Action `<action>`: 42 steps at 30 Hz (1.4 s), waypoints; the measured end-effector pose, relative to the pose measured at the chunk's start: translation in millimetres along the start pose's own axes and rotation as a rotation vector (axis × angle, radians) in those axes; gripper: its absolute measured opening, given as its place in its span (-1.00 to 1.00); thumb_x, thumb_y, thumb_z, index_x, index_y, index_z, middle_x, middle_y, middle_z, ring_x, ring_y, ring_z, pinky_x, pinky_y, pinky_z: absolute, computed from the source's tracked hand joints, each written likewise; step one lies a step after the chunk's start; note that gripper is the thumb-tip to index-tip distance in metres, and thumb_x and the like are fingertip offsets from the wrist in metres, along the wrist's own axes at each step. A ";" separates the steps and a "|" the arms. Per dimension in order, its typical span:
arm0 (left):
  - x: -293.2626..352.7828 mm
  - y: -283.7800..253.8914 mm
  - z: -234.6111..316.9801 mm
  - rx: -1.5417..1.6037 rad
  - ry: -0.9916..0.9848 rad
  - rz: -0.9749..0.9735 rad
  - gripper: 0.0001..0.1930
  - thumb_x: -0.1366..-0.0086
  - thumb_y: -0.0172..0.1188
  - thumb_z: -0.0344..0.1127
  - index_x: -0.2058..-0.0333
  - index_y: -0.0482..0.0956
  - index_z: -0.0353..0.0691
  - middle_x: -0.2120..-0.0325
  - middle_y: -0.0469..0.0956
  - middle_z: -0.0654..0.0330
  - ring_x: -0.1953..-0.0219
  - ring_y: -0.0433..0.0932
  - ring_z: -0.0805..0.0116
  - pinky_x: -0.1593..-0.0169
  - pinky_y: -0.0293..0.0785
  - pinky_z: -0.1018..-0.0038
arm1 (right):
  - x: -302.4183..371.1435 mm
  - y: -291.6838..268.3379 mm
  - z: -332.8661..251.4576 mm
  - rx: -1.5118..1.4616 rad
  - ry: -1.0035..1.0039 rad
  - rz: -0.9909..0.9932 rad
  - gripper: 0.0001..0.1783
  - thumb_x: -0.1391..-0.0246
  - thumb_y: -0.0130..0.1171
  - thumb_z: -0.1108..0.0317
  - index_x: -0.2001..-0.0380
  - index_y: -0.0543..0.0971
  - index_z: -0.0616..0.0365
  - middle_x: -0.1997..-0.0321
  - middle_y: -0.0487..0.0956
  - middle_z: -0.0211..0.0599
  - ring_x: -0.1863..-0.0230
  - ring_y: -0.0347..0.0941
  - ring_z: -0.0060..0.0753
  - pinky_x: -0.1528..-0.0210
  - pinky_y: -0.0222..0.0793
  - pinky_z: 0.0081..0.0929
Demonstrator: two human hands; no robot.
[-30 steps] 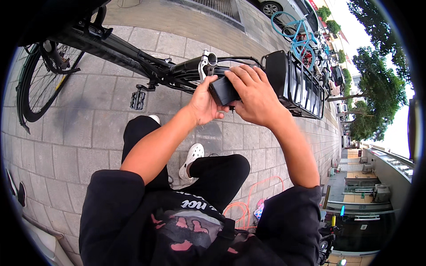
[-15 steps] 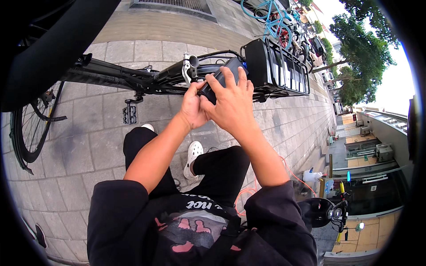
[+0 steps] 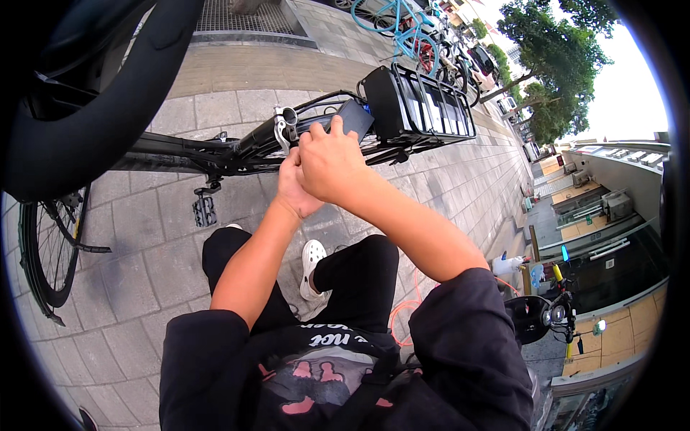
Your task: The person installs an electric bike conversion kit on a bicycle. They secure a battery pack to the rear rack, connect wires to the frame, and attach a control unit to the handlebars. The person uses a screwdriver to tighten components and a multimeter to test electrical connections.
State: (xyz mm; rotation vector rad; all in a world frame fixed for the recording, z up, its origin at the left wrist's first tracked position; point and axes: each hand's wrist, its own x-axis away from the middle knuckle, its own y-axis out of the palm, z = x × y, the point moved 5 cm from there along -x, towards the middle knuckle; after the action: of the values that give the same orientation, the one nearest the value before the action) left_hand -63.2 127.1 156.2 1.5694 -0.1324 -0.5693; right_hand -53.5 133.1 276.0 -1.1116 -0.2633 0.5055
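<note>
Apparently, hands (image 3: pixel 330 164) both grasp dark box (image 3: pixel 356 117) (left's grip mostly hidden), near black bicycle (image 3: pixel 259 142).

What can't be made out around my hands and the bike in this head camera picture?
All in the head view:
Left hand: fingertips hidden behind the right hand.
Dark box: near end covered by the right hand, so the left hand's hold is unclear.
Wheel at left: top hidden by a large black curved shape.
Left shoe: mostly hidden behind the left knee.
</note>
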 end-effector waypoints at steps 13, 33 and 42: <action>2.9 -9.4 2.9 -0.161 -0.102 0.179 -0.41 -0.56 -0.21 0.03 -0.51 0.29 0.21 -0.38 0.47 0.09 -0.30 0.56 -0.01 -0.24 0.53 -0.16 | 30.1 33.3 41.5 -0.848 1.039 0.049 0.39 0.03 0.45 -0.30 -0.46 0.07 0.68 -0.31 0.51 0.49 -0.35 0.51 0.35 -0.37 0.45 -0.05; -26.9 -37.0 1.2 -0.145 -0.342 0.287 -0.39 -0.50 0.17 0.31 -0.16 0.59 -0.12 -0.01 0.71 0.10 0.00 0.71 0.14 -0.11 0.62 -0.06 | 5.6 30.9 72.9 -0.571 1.014 -0.315 0.31 -0.02 0.26 -0.48 -0.28 0.35 0.75 -0.22 0.65 0.31 -0.28 0.63 0.15 -0.35 0.47 -0.10; -27.0 -22.7 4.1 -0.239 -0.272 0.227 -0.42 -0.54 0.13 0.29 -0.19 0.56 -0.08 0.01 0.72 0.14 0.04 0.75 0.19 0.00 0.72 -0.02 | 15.9 40.6 83.5 -0.774 1.039 -0.145 0.25 0.11 0.32 -0.41 -0.18 0.39 0.75 -0.07 0.68 0.40 -0.10 0.71 0.15 -0.15 0.62 -0.19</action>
State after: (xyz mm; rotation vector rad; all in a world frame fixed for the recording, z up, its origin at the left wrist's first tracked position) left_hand -94.2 136.9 141.9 1.2208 -0.4281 -0.5934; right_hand -87.5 220.9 274.4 -1.9362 0.4142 -0.3879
